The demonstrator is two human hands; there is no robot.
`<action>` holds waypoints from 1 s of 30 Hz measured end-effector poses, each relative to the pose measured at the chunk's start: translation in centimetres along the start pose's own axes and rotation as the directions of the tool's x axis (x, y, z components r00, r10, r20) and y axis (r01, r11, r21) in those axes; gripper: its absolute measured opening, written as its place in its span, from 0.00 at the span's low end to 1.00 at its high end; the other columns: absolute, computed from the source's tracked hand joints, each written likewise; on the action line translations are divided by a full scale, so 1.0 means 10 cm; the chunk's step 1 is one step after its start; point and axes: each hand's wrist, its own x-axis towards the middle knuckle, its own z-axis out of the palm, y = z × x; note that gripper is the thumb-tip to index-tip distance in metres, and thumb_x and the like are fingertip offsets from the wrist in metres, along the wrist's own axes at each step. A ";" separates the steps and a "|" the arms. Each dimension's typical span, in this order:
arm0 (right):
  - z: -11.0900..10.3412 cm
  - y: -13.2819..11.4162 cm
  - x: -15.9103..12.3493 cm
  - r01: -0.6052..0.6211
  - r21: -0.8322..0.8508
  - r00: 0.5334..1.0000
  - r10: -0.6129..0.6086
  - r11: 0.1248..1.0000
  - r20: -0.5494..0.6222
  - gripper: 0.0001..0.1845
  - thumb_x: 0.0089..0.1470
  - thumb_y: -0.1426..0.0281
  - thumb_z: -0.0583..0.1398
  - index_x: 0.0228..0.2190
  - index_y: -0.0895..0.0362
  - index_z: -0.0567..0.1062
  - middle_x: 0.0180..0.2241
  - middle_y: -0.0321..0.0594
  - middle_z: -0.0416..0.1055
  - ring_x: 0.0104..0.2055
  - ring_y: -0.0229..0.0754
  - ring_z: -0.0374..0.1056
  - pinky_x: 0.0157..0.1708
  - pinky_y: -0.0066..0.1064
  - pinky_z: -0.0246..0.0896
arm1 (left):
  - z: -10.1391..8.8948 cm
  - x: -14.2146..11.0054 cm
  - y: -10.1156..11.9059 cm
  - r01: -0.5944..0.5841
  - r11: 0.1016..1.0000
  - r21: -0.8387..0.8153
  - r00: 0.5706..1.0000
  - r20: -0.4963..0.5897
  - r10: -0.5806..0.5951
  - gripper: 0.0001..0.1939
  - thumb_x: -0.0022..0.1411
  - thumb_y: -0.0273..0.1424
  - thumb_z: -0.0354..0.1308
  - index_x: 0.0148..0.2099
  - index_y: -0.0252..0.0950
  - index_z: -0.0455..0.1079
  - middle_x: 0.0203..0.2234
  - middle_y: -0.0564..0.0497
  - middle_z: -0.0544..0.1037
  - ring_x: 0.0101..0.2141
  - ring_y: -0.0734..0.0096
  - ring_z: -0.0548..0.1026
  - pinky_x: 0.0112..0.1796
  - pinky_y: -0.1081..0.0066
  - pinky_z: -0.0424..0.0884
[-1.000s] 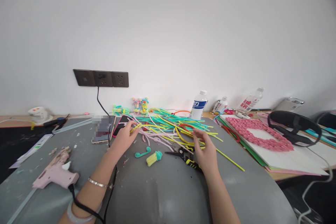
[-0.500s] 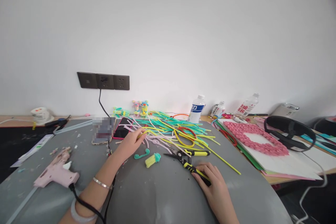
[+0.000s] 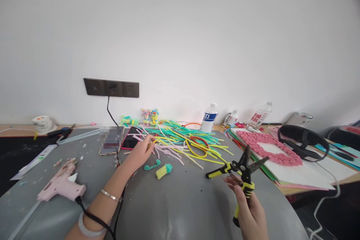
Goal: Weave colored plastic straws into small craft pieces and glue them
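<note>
My right hand (image 3: 251, 213) grips one black-and-yellow handle of the wire-stripper pliers (image 3: 246, 174), raised off the table with jaws spread and pointing away. The other handle sticks out to the left. At the left edge of the pile of pipe cleaners (image 3: 180, 135), my left hand (image 3: 140, 153) pinches a yellow pipe cleaner (image 3: 153, 141), partly hidden by the fingers. Nearer me lie a yellow-and-green pipe-cleaner bundle (image 3: 163, 171) and a curled green pipe cleaner (image 3: 152, 165).
A pink glue gun (image 3: 60, 185) with a black cord lies left. Two phones (image 3: 131, 138) rest behind my left hand. Small pipe-cleaner figures (image 3: 150, 117) and a bottle (image 3: 209, 118) stand by the wall. Right are papers with a pink ring (image 3: 253, 140) and a black headset (image 3: 303, 140).
My right hand has lifted the pliers off the table and moved them right, turning their jaws away from me. My left hand stays almost in place.
</note>
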 end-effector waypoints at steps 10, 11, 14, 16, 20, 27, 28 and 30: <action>0.08 -0.37 0.00 0.040 -0.089 0.993 -0.030 0.995 0.111 0.22 0.51 0.53 0.60 0.43 0.51 0.77 0.49 0.44 0.74 0.54 0.56 0.67 0.48 0.37 0.67 | -0.01 -0.01 0.03 0.027 0.999 0.037 1.000 -0.001 -0.027 0.13 0.66 0.36 0.41 0.48 0.38 0.61 0.24 0.54 0.74 0.25 0.67 0.71 0.27 0.71 0.58; 0.10 -0.38 0.01 0.026 -0.083 0.991 -0.014 0.996 0.133 0.22 0.50 0.53 0.61 0.43 0.51 0.78 0.50 0.44 0.74 0.54 0.56 0.68 0.48 0.37 0.67 | 0.00 -0.01 0.03 0.041 0.998 0.044 0.999 -0.004 -0.040 0.13 0.66 0.36 0.41 0.48 0.38 0.62 0.25 0.54 0.74 0.25 0.67 0.71 0.27 0.71 0.58; 0.17 -0.33 0.05 -0.048 -0.065 0.964 0.063 0.997 0.259 0.23 0.50 0.51 0.61 0.42 0.52 0.78 0.48 0.45 0.75 0.55 0.57 0.67 0.52 0.41 0.65 | 0.01 -0.01 0.01 0.043 0.998 0.042 0.999 -0.001 -0.043 0.13 0.66 0.35 0.42 0.48 0.38 0.63 0.25 0.52 0.75 0.26 0.65 0.72 0.28 0.71 0.61; 0.22 -0.27 0.05 -0.101 -0.024 0.921 0.103 0.995 0.375 0.24 0.52 0.51 0.60 0.45 0.52 0.76 0.50 0.46 0.74 0.56 0.56 0.66 0.55 0.44 0.62 | 0.03 0.00 -0.01 0.015 1.000 0.021 1.000 0.013 -0.015 0.14 0.66 0.34 0.41 0.49 0.38 0.63 0.25 0.52 0.76 0.27 0.65 0.73 0.31 0.70 0.63; 0.28 -0.20 0.01 -0.152 0.061 0.886 0.108 0.987 0.450 0.26 0.54 0.53 0.59 0.52 0.49 0.70 0.54 0.46 0.71 0.57 0.54 0.66 0.58 0.47 0.58 | 0.03 0.00 0.00 -0.026 0.998 -0.048 0.999 0.032 0.028 0.14 0.67 0.35 0.41 0.49 0.39 0.63 0.28 0.52 0.78 0.26 0.69 0.73 0.31 0.72 0.64; 0.36 -0.18 -0.01 -0.111 0.033 0.878 0.083 0.993 0.471 0.25 0.55 0.53 0.58 0.51 0.50 0.71 0.54 0.46 0.70 0.57 0.52 0.65 0.58 0.43 0.57 | 0.03 -0.01 0.05 -0.043 0.996 -0.073 0.998 -0.044 0.040 0.17 0.67 0.38 0.43 0.44 0.36 0.70 0.19 0.55 0.73 0.23 0.70 0.71 0.29 0.73 0.63; 0.38 -0.19 0.00 -0.098 0.008 0.867 0.082 0.995 0.492 0.26 0.54 0.52 0.58 0.51 0.51 0.72 0.54 0.47 0.70 0.58 0.53 0.64 0.59 0.43 0.56 | 0.04 -0.01 0.04 -0.028 0.997 -0.077 0.998 -0.061 0.024 0.18 0.67 0.39 0.43 0.45 0.36 0.70 0.20 0.54 0.74 0.24 0.69 0.71 0.29 0.73 0.63; 0.44 -0.23 0.01 -0.046 -0.042 0.853 0.062 0.998 0.518 0.26 0.54 0.52 0.59 0.51 0.52 0.72 0.53 0.47 0.71 0.58 0.53 0.63 0.58 0.43 0.56 | 0.06 0.00 0.02 -0.001 0.996 -0.093 0.997 -0.082 -0.006 0.19 0.67 0.38 0.43 0.47 0.35 0.71 0.26 0.52 0.76 0.26 0.69 0.71 0.30 0.72 0.63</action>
